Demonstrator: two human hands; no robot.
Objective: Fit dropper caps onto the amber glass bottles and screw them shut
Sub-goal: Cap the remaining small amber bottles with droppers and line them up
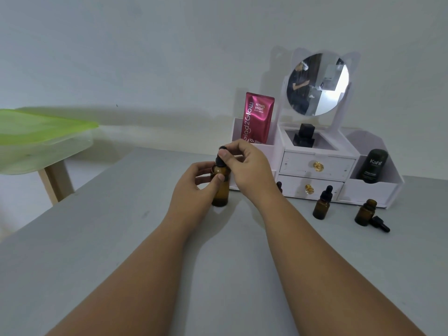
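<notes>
Worktop point(145, 238): grey, carrying everything listed.
Left hand point(203, 183): curling round the shoulder of the amber bottle point(221, 194), steadying it upright on the worktop.
Right hand point(247, 163): pinching the dropper cap point(221, 157) at the bottle's neck; thread engagement cannot be told.
Risk: cap possibly going on tilted and cross-threading; bottle tipping if the steadying grip is slackening.
Capped bottle point(322, 206): standing right of the hands, cap on.
Open bottle point(364, 213): standing further right, loose cap point(379, 223) lying just beside its base.
Organiser point(317, 166): left compartment holding a pink sachet point(257, 117); centre holding a black bottle point(304, 137); right holding a dark Kahf container point(373, 166).
</notes>
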